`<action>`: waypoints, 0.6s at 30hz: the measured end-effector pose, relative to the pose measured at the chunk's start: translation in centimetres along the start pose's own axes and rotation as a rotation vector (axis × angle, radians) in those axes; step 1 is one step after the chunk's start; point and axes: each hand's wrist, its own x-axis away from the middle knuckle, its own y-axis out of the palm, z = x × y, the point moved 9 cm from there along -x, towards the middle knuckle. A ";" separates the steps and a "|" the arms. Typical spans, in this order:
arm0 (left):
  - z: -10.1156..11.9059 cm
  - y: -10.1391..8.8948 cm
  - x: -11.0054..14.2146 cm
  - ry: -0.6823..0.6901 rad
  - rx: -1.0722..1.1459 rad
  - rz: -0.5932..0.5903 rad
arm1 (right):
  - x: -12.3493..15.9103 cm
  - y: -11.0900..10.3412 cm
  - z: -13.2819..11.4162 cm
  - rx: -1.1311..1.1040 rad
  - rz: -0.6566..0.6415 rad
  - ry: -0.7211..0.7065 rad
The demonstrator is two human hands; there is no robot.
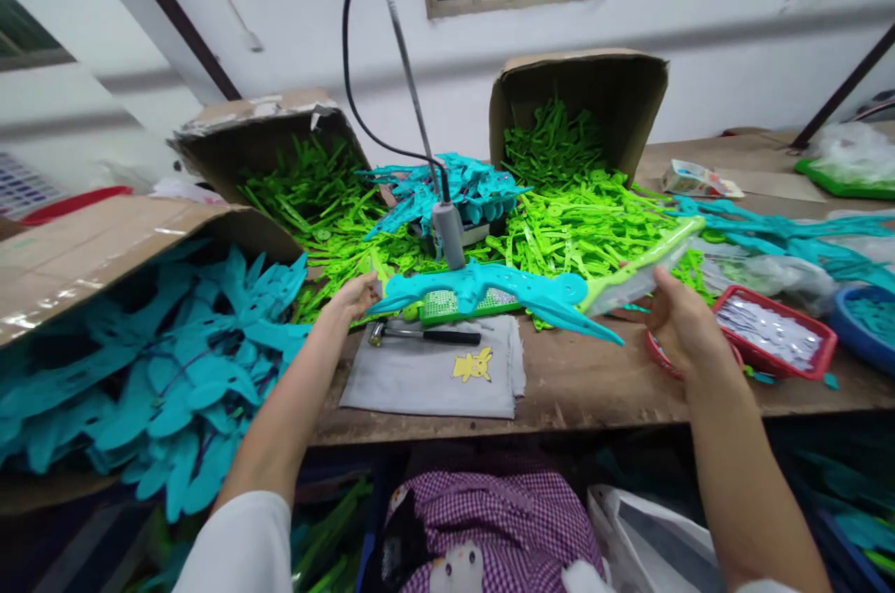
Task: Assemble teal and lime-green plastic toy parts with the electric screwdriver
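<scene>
A turquoise plastic wing-shaped part [482, 281] with green arms is stretched level between my hands, above the bench. My left hand [358, 295] pinches its left end, beside the loose green pieces. Closed on the right side, my right hand [681, 318] grips the long green arm [647, 257], which has a clear film along it. Some of its fingers are hidden. A grey electric screwdriver [447, 234] hangs from a spring and cable just behind the part. Below lie a hammer [426, 334] with a black handle and a grey cloth [426, 383] with a yellow cartoon figure.
Tipped cardboard boxes [650, 94] spill green strips [573, 229] onto the bench. Turquoise parts fill a box [126, 248] at left. A red basket [829, 351] of small pale pieces and a blue bowl [849, 327] stand right. A green tray [447, 318] sits behind the hammer.
</scene>
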 end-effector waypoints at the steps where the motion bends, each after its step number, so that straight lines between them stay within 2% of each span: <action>1: -0.3 -0.1 0.4 0.032 0.025 0.002 | 0.0 -2.2 1.6 0.007 0.085 -0.002; 3: -1.3 -0.3 1.9 0.090 0.051 0.001 | 0.6 -5.7 5.2 -0.016 0.205 0.032; 6: -3.1 -0.2 5.4 0.223 0.092 -0.039 | 2.7 -9.4 9.1 -0.096 0.403 -0.011; 9: -5.1 -0.8 9.9 0.325 0.121 -0.061 | 5.2 -11.7 10.0 -0.074 0.714 -0.175; 11: -6.4 -2.2 12.6 0.358 0.110 0.001 | 5.7 -11.6 9.7 -0.002 0.834 -0.259; 13: -7.3 -4.0 14.7 0.384 0.116 0.086 | 4.7 -10.4 9.2 0.059 0.822 -0.315; 15: -7.8 -5.6 16.2 0.396 0.132 0.156 | 3.1 -9.0 9.3 0.103 0.755 -0.344; 18: -8.3 -7.5 17.3 0.408 0.146 0.253 | 0.5 -7.6 11.4 0.134 0.635 -0.276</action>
